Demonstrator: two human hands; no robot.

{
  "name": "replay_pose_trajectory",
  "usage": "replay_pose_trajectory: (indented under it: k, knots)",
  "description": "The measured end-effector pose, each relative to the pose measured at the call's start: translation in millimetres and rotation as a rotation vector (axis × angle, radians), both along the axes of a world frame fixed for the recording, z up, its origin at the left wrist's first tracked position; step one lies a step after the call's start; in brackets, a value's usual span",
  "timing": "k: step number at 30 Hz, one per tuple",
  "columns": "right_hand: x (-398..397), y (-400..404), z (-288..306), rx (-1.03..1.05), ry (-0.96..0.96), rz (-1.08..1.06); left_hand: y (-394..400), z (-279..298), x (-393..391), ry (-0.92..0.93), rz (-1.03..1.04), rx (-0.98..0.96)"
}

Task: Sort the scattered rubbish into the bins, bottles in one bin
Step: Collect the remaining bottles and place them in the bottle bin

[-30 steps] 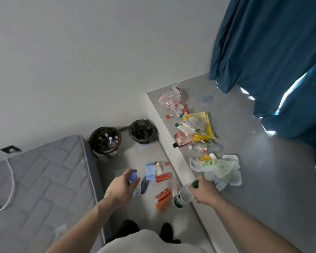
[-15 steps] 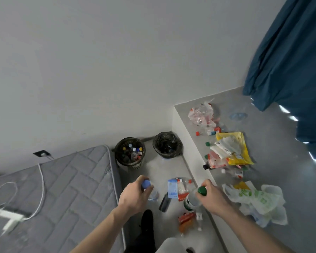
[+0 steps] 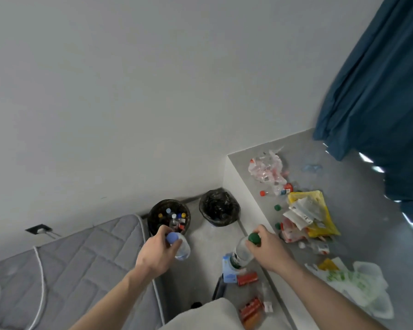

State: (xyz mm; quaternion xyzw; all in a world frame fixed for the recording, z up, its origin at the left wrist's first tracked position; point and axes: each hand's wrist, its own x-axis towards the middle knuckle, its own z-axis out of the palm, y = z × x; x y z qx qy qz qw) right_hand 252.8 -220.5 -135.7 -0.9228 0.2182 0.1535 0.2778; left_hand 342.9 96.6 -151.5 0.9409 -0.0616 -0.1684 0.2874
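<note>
My left hand point(image 3: 154, 252) grips a clear bottle with a blue cap point(image 3: 180, 245) just in front of the left black bin point(image 3: 153, 216), which holds several bottles. My right hand point(image 3: 268, 248) holds a clear bottle with a green cap point(image 3: 242, 253) by its neck, above the floor. To the right of the first bin stands a second bin point(image 3: 218, 208) lined with a black bag. On the raised grey ledge point(image 3: 358, 217) lie a red-capped bottle point(image 3: 275, 191), a yellow bag point(image 3: 320, 222), clear wrappers point(image 3: 266, 169) and a white-green plastic bag point(image 3: 358, 284).
A grey mattress point(image 3: 65, 270) with a white cable fills the lower left. On the floor between mattress and ledge lie a blue-white pack point(image 3: 229, 270) and red wrappers point(image 3: 248, 278). A blue curtain point(image 3: 379, 91) hangs at the right. The white wall is behind the bins.
The view has tilted up and moved toward the bins. Both hands have carried their bottles forward; the left one is now close to the bin with bottles.
</note>
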Motion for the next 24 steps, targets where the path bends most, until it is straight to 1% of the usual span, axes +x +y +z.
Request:
replay_pose_trajectory:
  k: [4, 7, 14, 19, 24]
  knots:
    - [16.9, -2.8, 2.0, 0.000, -0.032, 0.013, 2.5, 6.0, 10.2, -0.029, 0.077, -0.028]
    - [30.4, 1.0, -1.8, 0.003, -0.018, 0.033, 6.5, 9.3, 16.4, -0.050, 0.112, -0.054]
    - [81.9, 11.8, -4.7, 0.003, 0.019, 0.116, 31.8, -4.4, 55.3, 0.010, 0.201, -0.023]
    - [148.0, 25.5, -21.5, 0.033, 0.052, 0.128, 44.9, -35.1, 118.9, 0.118, 0.239, 0.011]
    - [224.8, 52.3, -51.5, 0.075, 0.140, 0.134, 52.0, -84.1, 188.4, 0.291, 0.261, 0.037]
